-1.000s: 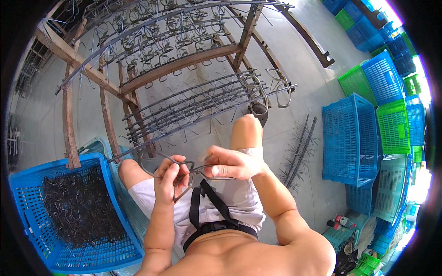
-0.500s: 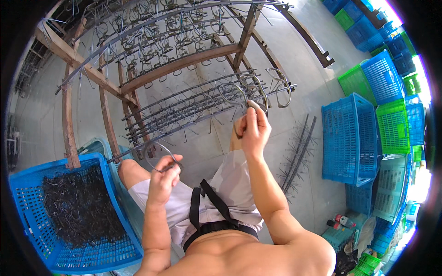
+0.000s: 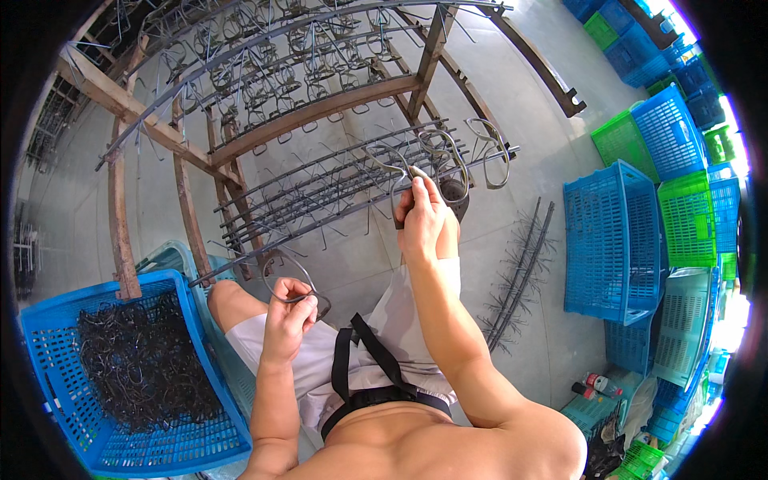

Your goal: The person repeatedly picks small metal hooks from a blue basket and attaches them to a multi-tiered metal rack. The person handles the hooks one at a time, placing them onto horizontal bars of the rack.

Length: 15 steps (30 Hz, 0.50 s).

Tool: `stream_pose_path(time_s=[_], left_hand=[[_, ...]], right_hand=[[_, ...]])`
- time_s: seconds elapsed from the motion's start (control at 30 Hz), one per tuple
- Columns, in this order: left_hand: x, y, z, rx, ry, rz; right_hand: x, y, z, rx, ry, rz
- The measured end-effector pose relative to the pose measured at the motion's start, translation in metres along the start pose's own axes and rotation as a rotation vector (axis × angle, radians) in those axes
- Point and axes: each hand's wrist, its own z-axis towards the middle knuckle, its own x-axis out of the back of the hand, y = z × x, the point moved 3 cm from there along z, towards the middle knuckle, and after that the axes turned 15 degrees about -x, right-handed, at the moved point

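Note:
My left hand (image 3: 290,318) is closed around a dark bent-wire loop (image 3: 311,274), held up above my left thigh. Farther forward, my right hand (image 3: 424,212) pinches a curved metal wire loop (image 3: 398,167) beside the nearest rod (image 3: 308,229) of the low rack. Whether that loop touches a hook on the rod is hard to make out. Just right of it, a figure-eight wire loop (image 3: 465,166) and another wire loop (image 3: 506,164) hang near the rod's right end. Thin hooks stick out along the rod.
At left, a blue basket (image 3: 188,344) holds a heap of dark wire pieces (image 3: 148,364). A rusty frame (image 3: 320,116) with several hanging wire loops stands ahead. Hooked rods (image 3: 524,272) lie on the floor at right, near stacked blue crates (image 3: 604,248) and green crates (image 3: 686,220).
My right hand has shifted slightly left and nearer to me, its loop moving left too. My left hand has turned a little, bringing its loop slightly right and down.

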Motion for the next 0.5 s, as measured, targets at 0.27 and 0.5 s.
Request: stream_pose_path(time_s=[0.27,0.5], left_hand=[[-0.004,-0.001,0.002,0.018,-0.013,0.019],[-0.006,-0.007,0.003,0.002,-0.031,0.034]], right_hand=[[0.0,0.002,-0.003,0.009,-0.043,-0.001],[-0.006,0.024,-0.005,0.234,-0.006,-0.359]])
